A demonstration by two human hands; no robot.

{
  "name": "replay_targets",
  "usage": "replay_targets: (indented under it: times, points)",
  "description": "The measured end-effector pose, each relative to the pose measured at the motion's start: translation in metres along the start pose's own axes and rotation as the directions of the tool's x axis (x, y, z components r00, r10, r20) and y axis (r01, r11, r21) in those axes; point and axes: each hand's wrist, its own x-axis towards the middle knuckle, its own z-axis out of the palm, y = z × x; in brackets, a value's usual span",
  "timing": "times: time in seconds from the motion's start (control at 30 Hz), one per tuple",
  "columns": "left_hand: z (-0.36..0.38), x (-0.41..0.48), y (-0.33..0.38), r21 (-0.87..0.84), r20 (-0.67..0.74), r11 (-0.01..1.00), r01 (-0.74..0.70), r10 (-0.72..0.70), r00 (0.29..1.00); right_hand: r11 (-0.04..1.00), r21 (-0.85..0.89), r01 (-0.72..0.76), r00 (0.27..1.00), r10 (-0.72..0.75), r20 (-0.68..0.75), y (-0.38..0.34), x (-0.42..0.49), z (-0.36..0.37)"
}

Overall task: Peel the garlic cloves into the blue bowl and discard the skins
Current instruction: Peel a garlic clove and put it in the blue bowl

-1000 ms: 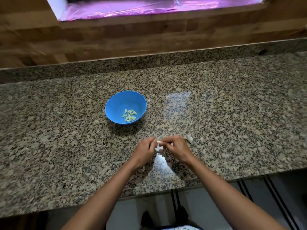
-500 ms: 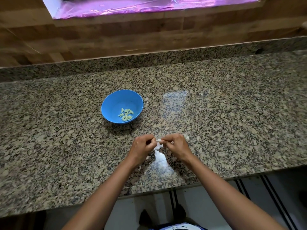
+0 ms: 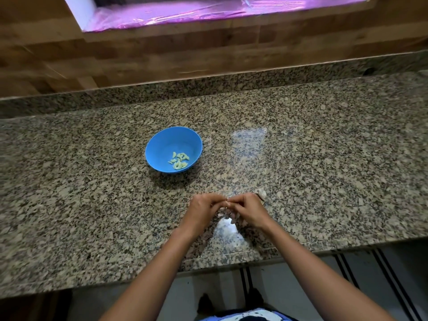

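A blue bowl [image 3: 162, 144] stands on the granite counter, with several peeled pale cloves [image 3: 178, 160] lying in its bottom. Nearer the counter's front edge, my left hand [image 3: 201, 212] and my right hand [image 3: 249, 209] meet fingertip to fingertip. Between them they pinch a small garlic clove [image 3: 226, 201], mostly hidden by the fingers. Loose bits of skin [image 3: 228, 215] lie on the counter just under the hands. Another piece of garlic or skin [image 3: 261, 193] sits just behind my right hand.
The granite counter [image 3: 324, 170] runs wide to both sides, with a raised granite ledge and a wooden wall behind it. The counter's front edge [image 3: 231, 258] lies close below my wrists. The floor shows beneath it.
The hands have stayed together at the same spot, with small finger movements on the clove. The white bit between the fingertips shows less now. The camera has shifted slightly.
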Motion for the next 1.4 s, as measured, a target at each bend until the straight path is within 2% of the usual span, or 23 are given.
replay_targets:
  times: [0.13, 0.17, 0.23, 0.27, 0.33, 0.4, 0.43, 0.47, 0.53, 0.57, 0.6, 0.67, 0.73, 0.77, 0.83, 0.87, 0.9, 0.93, 1.0, 1.07, 1.2, 1.27, 1.4]
  points:
    - [0.0, 0.007, -0.01, 0.246, 0.074, 0.954, -0.17, 0.157, 0.985, 0.99, -0.106, 0.093, 0.995, -0.097, -0.03, -0.007, -0.001, -0.011]
    - [0.001, 0.007, -0.01, 0.229, 0.085, 0.96, -0.159, 0.143, 0.986, 0.973, -0.171, 0.152, 0.986, -0.162, -0.048, -0.01, -0.001, -0.013]
    - [0.002, 0.007, -0.001, -0.066, 0.094, 0.997, 0.037, -0.03, 0.995, 0.895, -0.326, 0.303, 0.94, -0.337, -0.051, -0.016, 0.001, -0.014]
    - [0.001, 0.009, 0.003, -0.292, 0.107, 0.94, 0.175, -0.15, 0.983, 0.844, -0.384, 0.374, 0.907, -0.419, -0.037, -0.017, 0.002, -0.014]
    - [-0.001, 0.015, 0.005, -0.599, 0.253, 0.665, 0.446, -0.371, 0.893, 0.721, -0.487, 0.493, 0.83, -0.558, 0.015, -0.017, 0.006, -0.014]
    - [-0.006, 0.016, 0.006, -0.696, 0.453, 0.357, 0.623, -0.454, 0.767, 0.559, -0.595, 0.577, 0.741, -0.665, 0.094, -0.016, 0.011, -0.014]
    - [-0.007, 0.016, 0.007, -0.698, 0.501, 0.271, 0.663, -0.476, 0.723, 0.489, -0.629, 0.605, 0.697, -0.707, 0.122, -0.014, 0.013, -0.014]
    - [-0.007, 0.016, 0.008, -0.69, 0.482, 0.305, 0.657, -0.484, 0.731, 0.479, -0.634, 0.607, 0.686, -0.719, 0.114, -0.013, 0.014, -0.013]
    - [-0.002, 0.012, 0.004, -0.479, 0.219, 0.757, 0.445, -0.387, 0.896, 0.74, -0.443, 0.506, 0.822, -0.569, -0.012, -0.017, 0.012, -0.014]
    - [0.001, 0.01, -0.002, -0.249, 0.064, 0.945, 0.213, -0.203, 0.977, 0.904, -0.209, 0.374, 0.924, -0.382, 0.005, -0.017, 0.011, -0.015]
    - [0.001, 0.01, -0.01, -0.019, -0.038, 0.999, -0.027, 0.026, 0.999, 0.977, 0.041, 0.209, 0.97, -0.212, 0.118, -0.018, 0.009, -0.015]
    - [-0.003, 0.01, -0.028, 0.277, -0.058, 0.873, -0.401, 0.432, 0.9, 0.945, 0.32, -0.071, 0.931, -0.053, 0.362, -0.017, 0.006, -0.016]
    - [-0.007, 0.009, -0.04, 0.417, 0.031, 0.681, -0.601, 0.651, 0.759, 0.844, 0.452, -0.288, 0.864, 0.025, 0.503, -0.015, 0.003, -0.015]
    - [-0.006, 0.008, -0.042, 0.423, 0.034, 0.665, -0.616, 0.668, 0.744, 0.801, 0.485, -0.351, 0.855, 0.063, 0.515, -0.016, 0.001, -0.013]
    - [-0.002, 0.004, -0.032, 0.294, -0.108, 0.848, -0.442, 0.489, 0.866, 0.851, 0.468, -0.237, 0.931, 0.062, 0.359, -0.015, 0.0, -0.008]
    - [-0.001, 0.002, -0.02, 0.108, -0.196, 0.967, -0.232, 0.249, 0.948, 0.93, 0.354, -0.094, 0.977, 0.018, 0.211, -0.015, 0.001, -0.005]
    - [0.0, 0.002, -0.009, -0.165, -0.199, 0.986, 0.016, -0.049, 0.979, 0.98, 0.198, 0.033, 0.997, -0.045, 0.055, -0.015, 0.002, -0.001]
    - [0.001, 0.003, -0.001, -0.464, -0.116, 0.86, 0.214, -0.298, 0.948, 0.993, 0.056, 0.108, 0.992, -0.103, -0.079, -0.015, 0.004, 0.003]
    - [0.004, 0.007, 0.01, -0.774, 0.02, 0.528, 0.349, -0.531, 0.847, 0.987, 0.01, 0.157, 0.968, -0.152, -0.199, -0.017, 0.006, 0.011]
    - [0.007, 0.008, 0.014, -0.803, -0.037, 0.502, 0.321, -0.58, 0.814, 0.986, 0.106, 0.131, 0.969, -0.105, -0.222, -0.016, 0.006, 0.018]
    - [0.02, 0.006, 0.012, -0.574, -0.283, 0.795, 0.196, -0.417, 0.863, 0.921, 0.388, -0.015, 0.979, 0.092, -0.18, -0.019, 0.001, 0.021]
    - [0.022, 0.005, 0.008, -0.437, -0.271, 0.883, 0.17, -0.309, 0.911, 0.886, 0.46, -0.054, 0.981, 0.132, -0.14, -0.021, -0.002, 0.014]
    - [0.021, 0.002, 0.0, -0.322, -0.178, 0.939, 0.118, -0.182, 0.967, 0.879, 0.466, -0.098, 0.986, 0.151, -0.077, -0.021, -0.003, 0.005]
